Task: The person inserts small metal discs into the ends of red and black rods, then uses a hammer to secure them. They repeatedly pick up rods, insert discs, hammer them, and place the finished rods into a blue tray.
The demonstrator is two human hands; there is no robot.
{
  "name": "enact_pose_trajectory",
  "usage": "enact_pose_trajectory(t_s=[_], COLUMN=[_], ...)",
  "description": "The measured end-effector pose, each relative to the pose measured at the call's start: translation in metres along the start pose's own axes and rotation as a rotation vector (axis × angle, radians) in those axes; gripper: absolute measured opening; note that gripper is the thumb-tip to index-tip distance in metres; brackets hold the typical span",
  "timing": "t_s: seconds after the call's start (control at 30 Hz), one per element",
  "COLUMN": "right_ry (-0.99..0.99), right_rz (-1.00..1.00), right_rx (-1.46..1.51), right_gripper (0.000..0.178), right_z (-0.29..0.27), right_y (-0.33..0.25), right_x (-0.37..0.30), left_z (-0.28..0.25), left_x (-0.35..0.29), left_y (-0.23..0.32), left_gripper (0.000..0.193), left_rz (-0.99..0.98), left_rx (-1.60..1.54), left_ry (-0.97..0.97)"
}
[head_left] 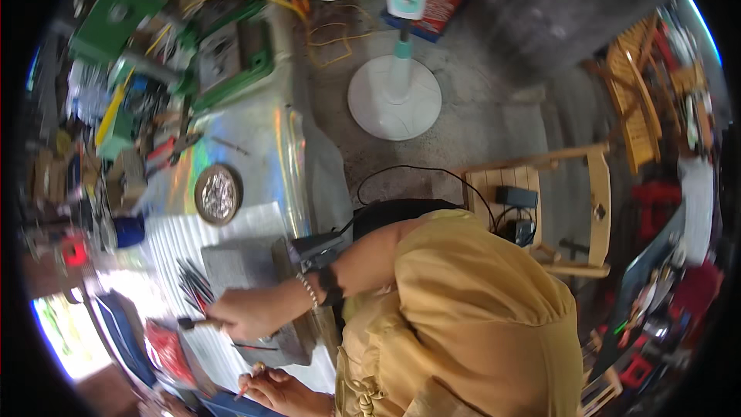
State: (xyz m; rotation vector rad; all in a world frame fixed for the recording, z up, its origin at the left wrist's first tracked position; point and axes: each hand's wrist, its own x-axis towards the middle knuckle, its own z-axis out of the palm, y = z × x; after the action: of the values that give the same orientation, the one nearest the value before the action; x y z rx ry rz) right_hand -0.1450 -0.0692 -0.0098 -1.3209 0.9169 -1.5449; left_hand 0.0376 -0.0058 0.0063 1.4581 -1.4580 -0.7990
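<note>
One red packet (167, 353) lay leftmost; one dark-ended, brush-like tool (187, 323) stood over white sheeting (174, 241); one round dish (218, 194) held silvery pieces; one right hand (251, 313) clenched the tool's handle beside a grey block (243, 261); one left hand (276, 391), fingers bent, grasp indeterminable.

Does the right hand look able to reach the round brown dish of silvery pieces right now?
Likely yes: between right hand and dish lies mainly a grey rectangular block, nothing tall; the hand's dark-tipped tool may need setting down.
</note>
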Motion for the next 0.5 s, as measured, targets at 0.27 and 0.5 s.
enact_pose_trajectory(t_s=[0.27, 0.5], right_ry=[0.024, 0.026], right_rz=[-0.282, -0.356], right_rx=[0.257, 0.163], right_gripper=[0.007, 0.007], right_z=[0.058, 0.116], right_y=[-0.043, -0.05], right_x=[0.033, 0.051], left_z=[-0.005, -0.004], left_x=[0.008, 0.006], left_y=[0.021, 0.02], left_gripper=[0.021, 0.019], left_rz=[0.295, 0.342], left_rx=[0.427, 0.43], left_ry=[0.138, 0.069])
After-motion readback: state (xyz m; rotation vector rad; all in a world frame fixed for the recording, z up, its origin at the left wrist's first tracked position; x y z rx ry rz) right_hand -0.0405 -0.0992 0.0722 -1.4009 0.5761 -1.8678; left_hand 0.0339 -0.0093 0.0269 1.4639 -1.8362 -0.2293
